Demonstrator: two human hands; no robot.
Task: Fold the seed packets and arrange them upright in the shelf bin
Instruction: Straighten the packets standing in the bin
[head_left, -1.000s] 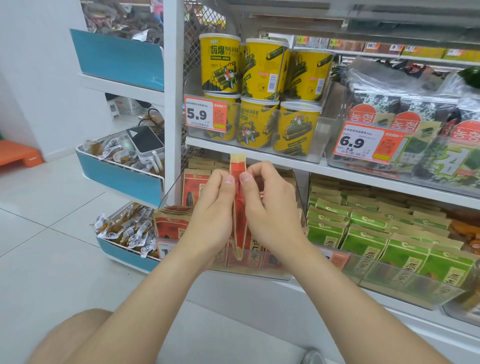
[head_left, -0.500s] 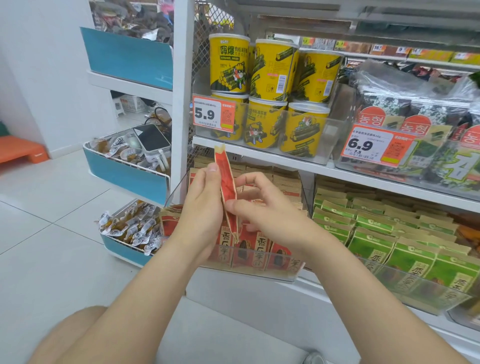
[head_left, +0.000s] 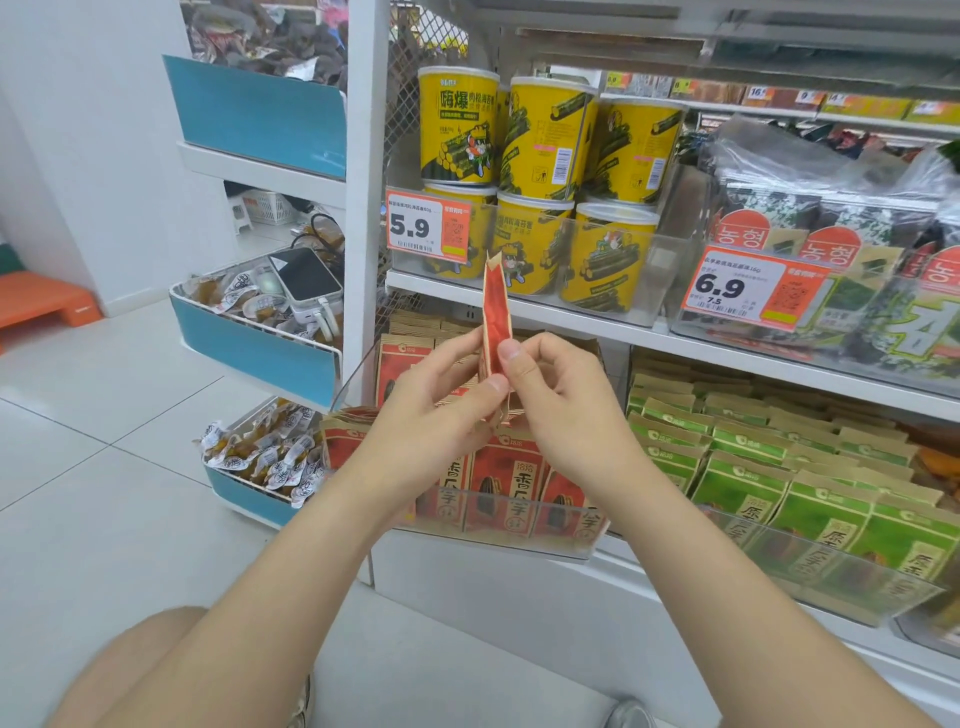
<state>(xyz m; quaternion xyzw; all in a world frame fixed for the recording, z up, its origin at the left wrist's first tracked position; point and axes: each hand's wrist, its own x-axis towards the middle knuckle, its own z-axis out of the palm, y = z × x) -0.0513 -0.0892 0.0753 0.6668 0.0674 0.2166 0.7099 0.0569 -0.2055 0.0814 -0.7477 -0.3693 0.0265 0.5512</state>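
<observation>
A red and brown seed packet (head_left: 496, 306) stands on edge in front of me, folded narrow, its top pointing up. My left hand (head_left: 431, 410) pinches its lower left side between thumb and fingers. From the right, my right hand (head_left: 561, 410) pinches it with thumb and forefinger. Just below the hands is a clear plastic shelf bin (head_left: 545, 540) on the lower shelf. Several red seed packets (head_left: 511, 488) stand upright in it; more lie behind, partly hidden by my hands.
Green packets (head_left: 779, 483) fill the bin to the right. Yellow tubs (head_left: 545, 140) and seaweed bags (head_left: 831, 249) sit on the shelf above, behind price tags. At left, blue side baskets (head_left: 254, 353) hold small snacks and a phone. White floor tiles spread left.
The packet has shifted up and slightly right, now more upright. My right hand rose from lower on the packet to pinch it near the middle. The view moved a little.
</observation>
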